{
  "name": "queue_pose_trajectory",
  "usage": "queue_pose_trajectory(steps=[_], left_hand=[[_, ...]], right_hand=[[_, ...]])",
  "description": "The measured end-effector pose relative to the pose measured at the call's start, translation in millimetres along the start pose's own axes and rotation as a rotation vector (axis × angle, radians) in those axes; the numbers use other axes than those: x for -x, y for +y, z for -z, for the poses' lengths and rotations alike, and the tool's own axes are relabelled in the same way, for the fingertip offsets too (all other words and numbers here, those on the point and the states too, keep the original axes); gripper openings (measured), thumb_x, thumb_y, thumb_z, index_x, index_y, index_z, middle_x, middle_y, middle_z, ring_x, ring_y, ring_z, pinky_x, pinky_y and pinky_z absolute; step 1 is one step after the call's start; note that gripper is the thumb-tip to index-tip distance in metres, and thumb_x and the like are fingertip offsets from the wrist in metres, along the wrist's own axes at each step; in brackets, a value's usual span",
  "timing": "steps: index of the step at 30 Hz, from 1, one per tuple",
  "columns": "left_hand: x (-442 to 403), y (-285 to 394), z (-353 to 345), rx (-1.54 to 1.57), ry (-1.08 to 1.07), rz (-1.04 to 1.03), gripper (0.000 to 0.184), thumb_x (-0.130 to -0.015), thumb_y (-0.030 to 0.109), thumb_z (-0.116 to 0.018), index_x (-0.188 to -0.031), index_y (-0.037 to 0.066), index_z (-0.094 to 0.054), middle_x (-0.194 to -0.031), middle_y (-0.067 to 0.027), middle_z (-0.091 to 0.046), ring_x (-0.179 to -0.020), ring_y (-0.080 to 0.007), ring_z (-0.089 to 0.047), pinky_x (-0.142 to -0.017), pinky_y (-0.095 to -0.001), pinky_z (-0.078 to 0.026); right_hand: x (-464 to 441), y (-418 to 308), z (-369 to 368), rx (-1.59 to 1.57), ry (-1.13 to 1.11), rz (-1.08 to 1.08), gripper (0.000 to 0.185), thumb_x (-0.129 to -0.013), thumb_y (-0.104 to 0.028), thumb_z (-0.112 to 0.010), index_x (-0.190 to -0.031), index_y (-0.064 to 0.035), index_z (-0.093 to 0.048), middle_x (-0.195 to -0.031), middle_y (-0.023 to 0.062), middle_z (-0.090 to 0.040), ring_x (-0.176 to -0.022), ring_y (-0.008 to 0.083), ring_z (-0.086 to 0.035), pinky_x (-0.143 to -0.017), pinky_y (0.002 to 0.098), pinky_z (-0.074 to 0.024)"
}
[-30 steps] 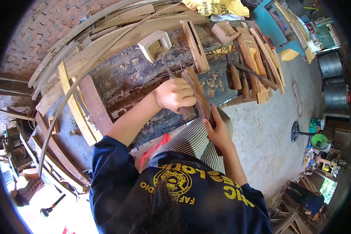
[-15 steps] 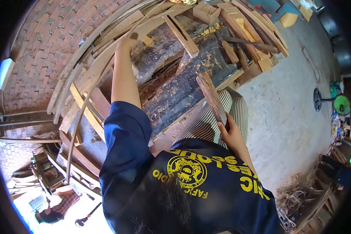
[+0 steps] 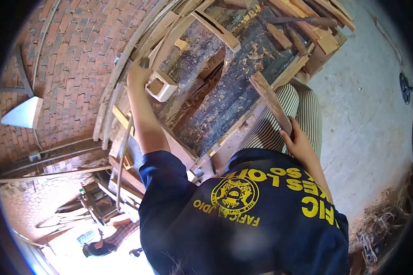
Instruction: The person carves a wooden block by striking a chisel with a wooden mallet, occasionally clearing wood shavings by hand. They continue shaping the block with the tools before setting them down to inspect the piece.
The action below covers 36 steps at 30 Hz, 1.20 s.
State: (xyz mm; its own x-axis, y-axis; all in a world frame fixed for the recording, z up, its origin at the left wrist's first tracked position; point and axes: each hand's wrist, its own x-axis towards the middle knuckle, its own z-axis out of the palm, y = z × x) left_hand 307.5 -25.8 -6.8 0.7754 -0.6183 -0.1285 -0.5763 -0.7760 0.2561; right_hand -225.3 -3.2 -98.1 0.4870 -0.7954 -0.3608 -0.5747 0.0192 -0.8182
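My left hand [image 3: 136, 77] is raised over the far left side of the dark workbench [image 3: 225, 101]. Its fingers look closed, and a small dark end shows beside them; what they grip I cannot make out. Right beside that hand is a pale block with a square hollow [image 3: 161, 86]; whether the hand touches it is unclear. Low at my right side, my right hand [image 3: 300, 140] is wrapped round the near end of a rough wooden bar [image 3: 270, 101]. The bar points up and left, its far end near the bench edge.
A slotted wooden piece [image 3: 215, 30] lies across the bench, near a small wood offcut [image 3: 181, 44]. Tools with wooden handles [image 3: 279, 36] lie at the back right. Long planks [image 3: 110, 107] line the left side by a brick wall [image 3: 73, 59]. Another person [image 3: 101, 247] is at lower left.
The view has shifted, so the bench and my body sit differently in it. The hollow pale block now shows plainly beside my left hand. My right hand still holds the wooden bar.
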Motion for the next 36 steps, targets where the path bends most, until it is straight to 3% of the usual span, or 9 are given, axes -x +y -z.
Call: queue_pose_trajectory(steps=[1,8,9,18,22,26,30,32,36], left_hand=[[12.2,-9.3,-2.6,0.028,-0.075,0.06,0.041,-0.068,0.017,-0.071,-0.106,0.002,-0.062,-0.075,-0.0169,-0.066,-0.059,-0.0244,-0.065,-0.051,-0.0354,-0.05],[46.5,-74.8,-34.7,0.338,-0.275,0.217,0.022,-0.074,0.015,-0.07,-0.078,-0.003,-0.059,-0.057,-0.0099,-0.059,-0.042,-0.0185,-0.056,-0.037,-0.0305,-0.042],[60.2,-73.1,-39.2,0.521,-0.293,0.25,0.025,-0.075,0.019,-0.072,-0.073,-0.002,-0.058,-0.057,-0.0094,-0.058,-0.042,-0.0195,-0.056,-0.036,-0.0305,-0.042],[225.4,26.8,-84.7,0.65,-0.091,0.2,0.02,-0.079,0.013,-0.064,-0.085,-0.006,-0.06,-0.063,-0.0128,-0.062,-0.048,-0.0189,-0.061,-0.042,-0.029,-0.049],[258.6,38.2,-113.4,0.785,-0.206,0.175,0.027,-0.079,0.016,-0.07,-0.089,-0.006,-0.059,-0.068,-0.0114,-0.063,-0.05,-0.0182,-0.063,-0.047,-0.0284,-0.05],[262.9,43.9,-95.0,0.615,-0.081,0.156,0.034,-0.076,0.021,-0.076,-0.094,-0.003,-0.059,-0.074,-0.0137,-0.064,-0.051,-0.0181,-0.064,-0.048,-0.0294,-0.051],[234.9,42.4,-79.0,0.136,0.132,-0.101,0.053,-0.064,0.03,-0.083,-0.098,-0.003,-0.06,-0.092,-0.0172,-0.067,-0.084,-0.0301,-0.067,-0.071,-0.0403,-0.052],[224.5,53.4,-69.9,-0.074,-0.029,-0.367,0.054,-0.063,0.034,-0.081,-0.1,0.0,-0.061,-0.106,-0.0215,-0.063,-0.097,-0.0327,-0.063,-0.082,-0.0427,-0.051],[211.5,86.2,-62.9,-0.288,-0.253,-0.306,0.058,-0.057,0.033,-0.085,-0.1,0.003,-0.062,-0.098,-0.0162,-0.067,-0.095,-0.034,-0.063,-0.079,-0.0436,-0.05]], right_hand=[[0.3,-11.5,7.1,0.012,-0.117,-0.138,0.055,-0.092,-0.03,-0.055,-0.135,-0.0006,-0.036,-0.116,0.0279,-0.057,-0.107,0.0388,-0.059,-0.089,0.0394,-0.0458],[3.1,-2.9,9.7,-0.024,-0.116,-0.069,0.056,-0.092,-0.03,-0.056,-0.136,0.0,-0.036,-0.116,0.028,-0.057,-0.106,0.0386,-0.059,-0.09,0.0397,-0.0453],[0.7,9.6,-1.8,0.015,0.039,0.108,0.058,-0.09,-0.031,-0.057,-0.136,-0.0025,-0.037,-0.084,0.0263,-0.063,-0.078,0.0402,-0.063,-0.07,0.0421,-0.0483],[1.2,18.8,-9.2,0.053,0.042,0.105,0.058,-0.09,-0.033,-0.057,-0.135,-0.0013,-0.038,-0.098,0.031,-0.061,-0.089,0.0409,-0.064,-0.077,0.0423,-0.049],[0.0,22.5,-9.1,0.006,0.018,0.083,0.058,-0.091,-0.033,-0.056,-0.135,-0.0009,-0.037,-0.101,0.031,-0.061,-0.09,0.0423,-0.063,-0.078,0.0424,-0.0487],[1.1,25.3,-11.0,0.016,0.037,0.112,0.058,-0.091,-0.033,-0.056,-0.135,-0.0004,-0.037,-0.104,0.0314,-0.06,-0.095,0.0427,-0.062,-0.083,0.0413,-0.0484],[0.3,22.9,-9.6,0.023,0.005,0.046,0.058,-0.091,-0.033,-0.057,-0.134,-0.0001,-0.037,-0.106,0.0313,-0.06,-0.099,0.0424,-0.061,-0.085,0.0411,-0.0479],[-0.3,22.5,-9.0,-0.033,-0.014,0.033,0.059,-0.09,-0.034,-0.057,-0.134,-0.0002,-0.037,-0.106,0.0309,-0.06,-0.1,0.0419,-0.061,-0.085,0.0411,-0.0477],[0.5,19.2,-7.1,-0.015,-0.04,-0.015,0.061,-0.091,-0.036,-0.057,-0.135,0.0017,-0.037,-0.109,0.0304,-0.06,-0.102,0.0406,-0.061,-0.087,0.0397,-0.047]])
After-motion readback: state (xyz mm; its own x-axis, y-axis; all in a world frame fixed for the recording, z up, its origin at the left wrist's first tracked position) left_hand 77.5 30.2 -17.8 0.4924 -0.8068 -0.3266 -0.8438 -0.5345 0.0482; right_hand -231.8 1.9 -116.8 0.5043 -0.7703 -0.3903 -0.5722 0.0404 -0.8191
